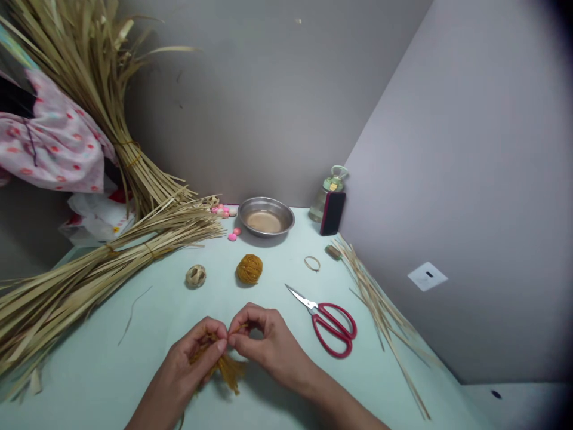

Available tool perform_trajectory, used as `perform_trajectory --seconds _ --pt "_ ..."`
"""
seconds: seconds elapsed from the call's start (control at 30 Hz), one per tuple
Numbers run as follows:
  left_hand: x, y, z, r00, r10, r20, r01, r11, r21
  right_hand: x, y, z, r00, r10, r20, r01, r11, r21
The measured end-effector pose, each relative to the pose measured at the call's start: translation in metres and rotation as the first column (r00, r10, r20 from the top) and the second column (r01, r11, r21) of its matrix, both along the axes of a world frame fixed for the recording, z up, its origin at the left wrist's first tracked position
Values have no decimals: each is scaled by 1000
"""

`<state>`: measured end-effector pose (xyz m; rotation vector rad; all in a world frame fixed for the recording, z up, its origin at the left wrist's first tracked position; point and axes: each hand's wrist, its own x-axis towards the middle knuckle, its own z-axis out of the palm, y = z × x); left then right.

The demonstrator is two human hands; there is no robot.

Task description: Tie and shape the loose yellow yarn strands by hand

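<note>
My left hand [194, 352] is closed round a mustard-coloured yarn tassel [230, 373], whose loose strands hang out below the fingers. Its thumb and forefinger pinch near the top of the bundle. My right hand [262, 337] meets it there, thumb and forefinger pinched on what looks like a thin strand of the same yarn; the fingertips hide most of it. Beyond the hands lies a ball of mustard yarn [249, 269]. To its left rests a small openwork ball woven from straw [196, 276]. Red-handled scissors [329, 325] lie open to the right of my right hand.
Long bundles of dried straw [134, 245] cover the left side, and another bundle [96, 89] leans on the wall. A metal bowl of liquid [265, 217], pink pieces [232, 237], a bottle [323, 200] and a phone [332, 214] stand behind. Loose straw strips [380, 304] lie right.
</note>
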<state>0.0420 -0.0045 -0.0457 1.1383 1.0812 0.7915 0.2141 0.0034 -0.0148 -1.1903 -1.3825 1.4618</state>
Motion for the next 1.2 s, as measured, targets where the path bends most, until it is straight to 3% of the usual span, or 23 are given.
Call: perform_trajectory --seconds 0.2,0.47,0.7,0.87,1.2 --pt "1 -1 -2 997 63 35 -61 996 -61 -2 -1 -3 999 43 -25 -45 994 -95" --pt "3 -5 4 980 85 180 -55 984 -168 -4 -1 -9 996 47 -75 -53 996 -77" --pt "1 -5 2 992 82 93 -73 993 -96 -1 1 -6 984 84 -155 -102 989 -111" --pt "3 -4 2 999 34 42 -31 998 -52 4 3 -3 982 183 -55 -187 980 -72" --pt "2 -3 -3 999 38 22 -36 997 -61 6 5 -3 991 81 -109 -88 995 -55"
